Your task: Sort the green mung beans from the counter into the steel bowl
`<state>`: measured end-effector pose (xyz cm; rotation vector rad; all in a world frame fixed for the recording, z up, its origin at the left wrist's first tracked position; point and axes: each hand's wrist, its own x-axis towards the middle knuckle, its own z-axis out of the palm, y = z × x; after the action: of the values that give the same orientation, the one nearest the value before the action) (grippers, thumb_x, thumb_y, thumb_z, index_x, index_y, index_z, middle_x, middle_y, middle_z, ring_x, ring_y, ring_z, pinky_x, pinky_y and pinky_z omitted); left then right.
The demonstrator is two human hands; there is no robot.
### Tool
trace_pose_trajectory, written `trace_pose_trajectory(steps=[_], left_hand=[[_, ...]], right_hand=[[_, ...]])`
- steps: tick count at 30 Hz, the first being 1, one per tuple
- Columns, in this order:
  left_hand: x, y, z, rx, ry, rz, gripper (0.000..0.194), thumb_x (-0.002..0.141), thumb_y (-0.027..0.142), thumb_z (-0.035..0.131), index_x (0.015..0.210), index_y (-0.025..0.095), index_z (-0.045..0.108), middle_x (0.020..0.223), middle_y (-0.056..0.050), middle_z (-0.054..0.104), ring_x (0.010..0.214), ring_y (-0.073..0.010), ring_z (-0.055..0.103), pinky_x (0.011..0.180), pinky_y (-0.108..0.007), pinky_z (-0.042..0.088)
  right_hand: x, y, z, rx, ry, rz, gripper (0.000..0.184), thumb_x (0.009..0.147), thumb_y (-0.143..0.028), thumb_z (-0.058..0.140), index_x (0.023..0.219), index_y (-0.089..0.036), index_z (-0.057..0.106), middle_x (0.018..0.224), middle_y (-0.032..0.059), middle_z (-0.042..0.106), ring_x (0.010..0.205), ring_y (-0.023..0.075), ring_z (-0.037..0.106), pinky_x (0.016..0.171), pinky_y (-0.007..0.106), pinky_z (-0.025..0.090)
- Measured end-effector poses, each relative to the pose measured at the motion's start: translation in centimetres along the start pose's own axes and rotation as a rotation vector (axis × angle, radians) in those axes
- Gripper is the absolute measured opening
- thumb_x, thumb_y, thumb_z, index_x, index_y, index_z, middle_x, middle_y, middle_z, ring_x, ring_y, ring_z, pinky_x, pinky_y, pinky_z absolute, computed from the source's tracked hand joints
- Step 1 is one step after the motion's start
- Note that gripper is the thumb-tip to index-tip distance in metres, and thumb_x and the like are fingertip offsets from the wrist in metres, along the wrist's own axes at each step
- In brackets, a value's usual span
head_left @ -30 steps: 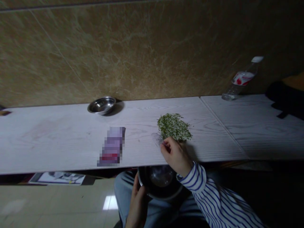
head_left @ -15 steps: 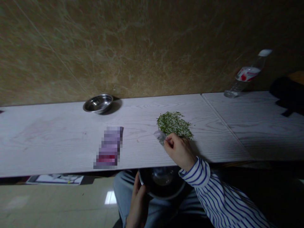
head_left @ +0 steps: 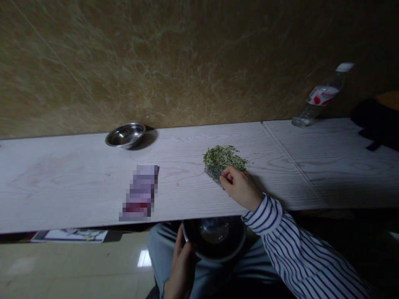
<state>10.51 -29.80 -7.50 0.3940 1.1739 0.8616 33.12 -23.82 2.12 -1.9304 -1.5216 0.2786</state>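
Observation:
My right hand is closed in a pinch on a small, thin, see-through plastic piece; whether it is a card or a bag I cannot make out. The plastic lies at the near edge of a spread of small green beans on the pale wood-grain table. Below the table's front edge, my left hand grips the left rim of a metal bowl held over my lap. Its thumb is over the rim and the other fingers are partly hidden.
A second, smaller metal bowl sits by the wall. A blurred-out purple rectangular thing lies nearer the front edge. To the right stand a clear bottle with a white cap and a dark bag-like bundle.
My right hand has shifted slightly right and toward me, with the plastic piece now lying over the beans' near edge. My left hand still holds the bowl.

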Motion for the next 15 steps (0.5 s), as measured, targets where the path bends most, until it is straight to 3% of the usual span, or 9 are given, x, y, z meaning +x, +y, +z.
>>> trace_pose_trajectory(steps=[5,15], left_hand=[[-0.6,0.0,0.5,0.03,-0.035,-0.002,0.086,0.067,0.03,0.071,0.15,0.033,0.049,0.134,-0.01,0.07,0.117,-0.0335,0.065,0.089,-0.042,0.053],[-1.2,-0.6,1.1,-0.03,-0.045,0.054,0.08,0.07,0.024,0.07,0.148,0.026,0.052,0.14,-0.01,0.067,0.131,-0.0335,0.057,0.1,-0.04,0.05]], right_hand=[[0.6,0.8,-0.5,0.026,-0.01,-0.011,0.007,0.084,-0.021,0.058,0.078,-0.023,0.061,0.054,-0.005,0.058,0.046,0.0127,0.05,0.048,0.025,0.031],[1.8,2.0,-1.2,-0.012,-0.049,-0.009,0.007,0.086,-0.022,0.059,0.083,-0.023,0.065,0.058,-0.0038,0.062,0.049,0.0134,0.051,0.05,0.026,0.032]])
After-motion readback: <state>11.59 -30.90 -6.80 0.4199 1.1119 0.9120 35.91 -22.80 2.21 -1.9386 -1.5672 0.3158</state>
